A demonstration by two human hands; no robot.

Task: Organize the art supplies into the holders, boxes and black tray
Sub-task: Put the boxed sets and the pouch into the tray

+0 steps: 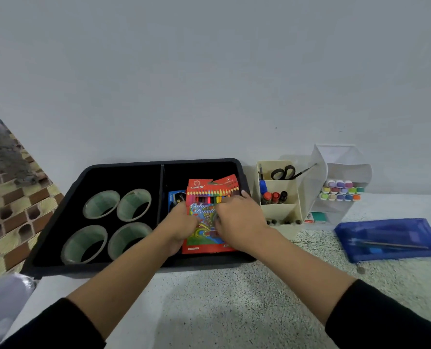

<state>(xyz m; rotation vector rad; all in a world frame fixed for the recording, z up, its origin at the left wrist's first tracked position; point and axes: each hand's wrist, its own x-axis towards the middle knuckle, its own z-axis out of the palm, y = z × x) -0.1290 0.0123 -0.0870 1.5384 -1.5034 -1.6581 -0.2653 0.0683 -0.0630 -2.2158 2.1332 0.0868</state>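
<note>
Tray [123, 164] on speckled counter [222, 298] (grey wall [209, 71]).

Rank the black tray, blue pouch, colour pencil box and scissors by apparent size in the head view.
Largest: black tray.
Then blue pouch and colour pencil box: about alike, box partly covered, so unranked.
Smallest: scissors.

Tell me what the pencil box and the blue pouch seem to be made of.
Pencil box: thin printed cardboard, slightly glossy by the look; its top flap is bent and ragged. Blue pouch: likely soft mesh or translucent fabric, matte; a pen shows through it.
</note>
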